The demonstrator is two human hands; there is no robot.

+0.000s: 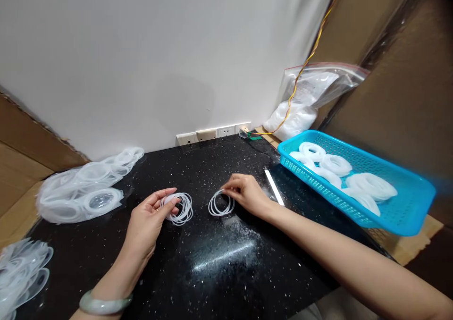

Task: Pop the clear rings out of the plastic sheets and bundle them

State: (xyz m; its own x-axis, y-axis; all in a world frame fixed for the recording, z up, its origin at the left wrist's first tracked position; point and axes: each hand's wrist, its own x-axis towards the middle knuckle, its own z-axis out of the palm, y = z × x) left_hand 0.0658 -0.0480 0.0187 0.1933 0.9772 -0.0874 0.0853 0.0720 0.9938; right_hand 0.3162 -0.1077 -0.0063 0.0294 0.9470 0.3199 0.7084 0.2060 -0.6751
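the left hand (148,221), a pale green bangle (105,302) on its wrist, is raised just above the black speckled worktop (212,162), its fingers (166,198) drawn together on a loose bundle of thin clear rings (180,209). the right hand (246,195) is just beside it, its fingers (230,183) pinched together on the top edge of a smaller bundle of thin clear rings (220,206). both bundles hang over the middle of the worktop, a little apart. a heap of clear, cup-like silicone pieces (79,190) lies on the worktop to the left, with a second heap (23,275) nearer the lower-left corner. to the right, a blue plastic basket (357,183) holds coils of white rings and sits tilted at the worktop's edge. a white strip (274,187) lies near the right hand. behind are wall sockets (212,133) and a zip bag (318,88) of white pieces.
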